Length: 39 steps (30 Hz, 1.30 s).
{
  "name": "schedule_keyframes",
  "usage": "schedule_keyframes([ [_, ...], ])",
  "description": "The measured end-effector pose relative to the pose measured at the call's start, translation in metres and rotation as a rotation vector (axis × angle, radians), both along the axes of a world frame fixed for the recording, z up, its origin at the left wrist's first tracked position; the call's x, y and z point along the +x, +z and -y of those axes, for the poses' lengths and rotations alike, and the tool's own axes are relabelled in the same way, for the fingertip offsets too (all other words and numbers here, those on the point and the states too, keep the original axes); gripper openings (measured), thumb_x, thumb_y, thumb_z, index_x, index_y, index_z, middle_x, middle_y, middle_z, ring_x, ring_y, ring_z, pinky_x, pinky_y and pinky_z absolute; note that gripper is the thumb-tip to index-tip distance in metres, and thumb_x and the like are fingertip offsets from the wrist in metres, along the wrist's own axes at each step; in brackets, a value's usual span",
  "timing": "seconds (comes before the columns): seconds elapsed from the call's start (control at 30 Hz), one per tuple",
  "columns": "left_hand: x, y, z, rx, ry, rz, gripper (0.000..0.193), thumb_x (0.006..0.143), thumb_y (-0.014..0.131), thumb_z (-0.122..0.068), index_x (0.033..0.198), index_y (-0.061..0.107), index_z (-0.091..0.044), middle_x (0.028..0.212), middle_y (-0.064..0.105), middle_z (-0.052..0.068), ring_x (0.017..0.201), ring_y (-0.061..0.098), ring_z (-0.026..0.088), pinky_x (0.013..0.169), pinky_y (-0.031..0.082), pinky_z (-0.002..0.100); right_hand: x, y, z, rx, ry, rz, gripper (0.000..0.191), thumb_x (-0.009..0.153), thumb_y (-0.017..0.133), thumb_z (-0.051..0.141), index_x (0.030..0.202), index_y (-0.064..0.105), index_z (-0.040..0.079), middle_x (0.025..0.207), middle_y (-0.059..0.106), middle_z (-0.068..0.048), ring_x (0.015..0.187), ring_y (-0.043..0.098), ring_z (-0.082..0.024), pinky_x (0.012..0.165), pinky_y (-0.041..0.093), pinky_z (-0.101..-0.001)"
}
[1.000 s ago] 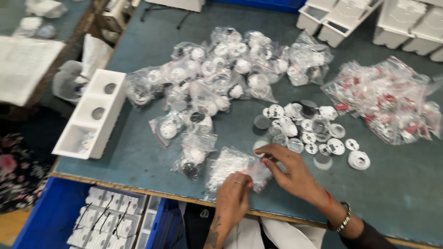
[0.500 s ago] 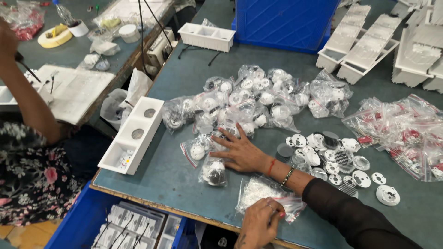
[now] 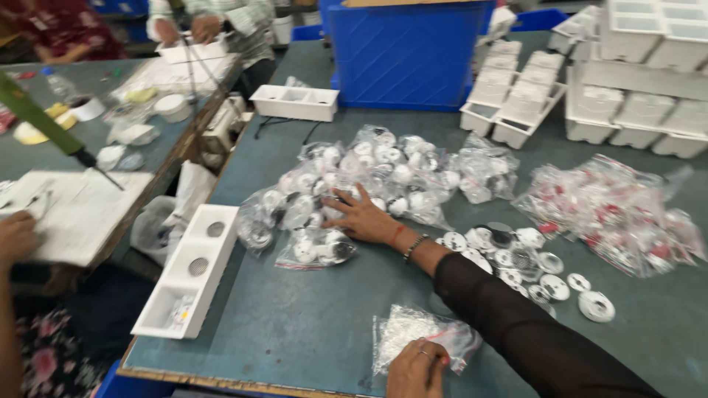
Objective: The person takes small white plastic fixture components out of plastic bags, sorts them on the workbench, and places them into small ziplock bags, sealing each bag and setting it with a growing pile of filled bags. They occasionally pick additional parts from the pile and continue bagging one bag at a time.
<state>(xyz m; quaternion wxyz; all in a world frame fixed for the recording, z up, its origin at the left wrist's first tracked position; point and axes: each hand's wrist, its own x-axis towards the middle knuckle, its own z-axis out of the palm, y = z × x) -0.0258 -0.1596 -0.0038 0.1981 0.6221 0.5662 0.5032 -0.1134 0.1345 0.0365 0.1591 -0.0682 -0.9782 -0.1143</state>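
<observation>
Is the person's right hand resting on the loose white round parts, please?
No, the right hand lies flat on the pile of clear bags, apart from the loose white round parts.

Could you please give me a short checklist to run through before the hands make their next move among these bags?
1. Right hand on the pile of bagged white parts: ok, lying flat with fingers spread.
2. One bag singled out by the right hand: not ok, none is pinched.
3. Left hand on the small clear bag: touching; how firmly it grips, cannot tell.
4. Loose round parts free of the right sleeve: cannot tell, it lies close beside them.
5. White tray at the table edge: ok, apart from both hands.
</observation>
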Motion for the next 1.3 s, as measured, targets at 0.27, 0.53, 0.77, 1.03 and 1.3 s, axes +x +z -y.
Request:
schedule_keyframes([
  [0.27,-0.003,0.012,0.013,-0.054,0.186,0.17,0.005,0.087,0.071,-0.006,0.092,0.069,-0.006,0.088,0.071,0.013,0.082,0.069,0.035,0.07,0.053,0.043,0.088,0.077,0.011,-0.703,0.136,0.002,0.039,0.098,0.069,0.029,0.136,0.066,0.023,0.152,0.052,-0.008,0.141,0.052,-0.031,0.116,0.046,-0.0485],
  [0.53,-0.009,0.007,0.016,-0.079,0.261,0.233,0.009,0.084,0.074,-0.008,0.093,0.074,-0.006,0.086,0.076,0.011,0.082,0.076,0.029,0.075,0.056,0.036,0.233,0.104,0.147,-0.782,0.227,-0.006,0.049,0.08,0.081,0.028,0.124,0.069,0.009,0.136,0.058,-0.017,0.13,0.053,-0.037,0.112,0.038,-0.0514],
  [0.77,-0.016,-0.01,0.029,-0.058,0.178,0.276,0.016,0.092,0.067,-0.004,0.104,0.079,-0.006,0.093,0.079,0.009,0.083,0.078,0.017,0.077,0.058,0.028,0.243,0.051,0.174,-0.657,0.171,-0.245,0.022,0.084,0.078,0.01,0.105,0.072,0.013,0.137,0.063,-0.01,0.135,0.058,-0.03,0.122,0.042,-0.0495],
  [1.03,-0.007,0.004,0.021,-0.089,0.411,0.644,0.059,0.086,0.07,0.001,0.142,0.053,-0.004,0.099,0.075,0.007,0.085,0.073,0.01,0.072,0.057,0.023,0.256,0.03,0.172,-0.71,0.121,-0.323,0.023,0.078,0.08,0.006,0.099,0.073,0.012,0.108,0.067,-0.001,0.114,0.065,-0.026,0.11,0.05,-0.0464],
  [1.3,-0.006,0.041,0.01,-0.138,0.525,0.373,0.085,0.075,0.088,-0.007,0.147,0.043,-0.007,0.074,0.075,0.003,0.066,0.068,0.011,0.067,0.056,0.027,0.256,0.017,0.17,-0.594,0.123,-0.337,0.034,0.064,0.079,0.0,0.096,0.073,0.012,0.102,0.067,-0.002,0.107,0.064,-0.028,0.092,0.054,-0.0432],
])
